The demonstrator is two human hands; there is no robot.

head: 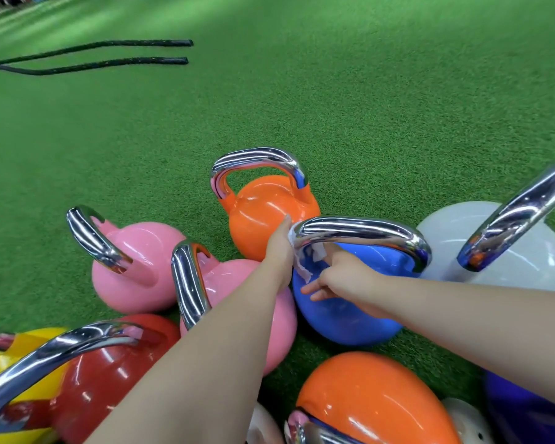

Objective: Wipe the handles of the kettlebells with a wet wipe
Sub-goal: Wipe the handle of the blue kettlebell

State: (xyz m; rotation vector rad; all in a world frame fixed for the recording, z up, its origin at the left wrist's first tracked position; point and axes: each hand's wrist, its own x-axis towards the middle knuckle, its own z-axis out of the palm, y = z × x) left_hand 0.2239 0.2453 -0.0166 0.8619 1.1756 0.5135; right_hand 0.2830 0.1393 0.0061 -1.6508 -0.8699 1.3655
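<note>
With my left hand (279, 248) pressing the wet wipe (298, 264) around the blue kettlebell's handle (359, 230) mid-turf and right hand (340, 277) pinching its loose end, I fear the thin wipe tearing.

Bright, even overhead light streaks white glare across the curved chrome kettlebell handles (362, 230) and glossy coloured bells. The green artificial turf floor (366, 91) bends at its edges from wide-angle distortion; near corners blur softly.
</note>
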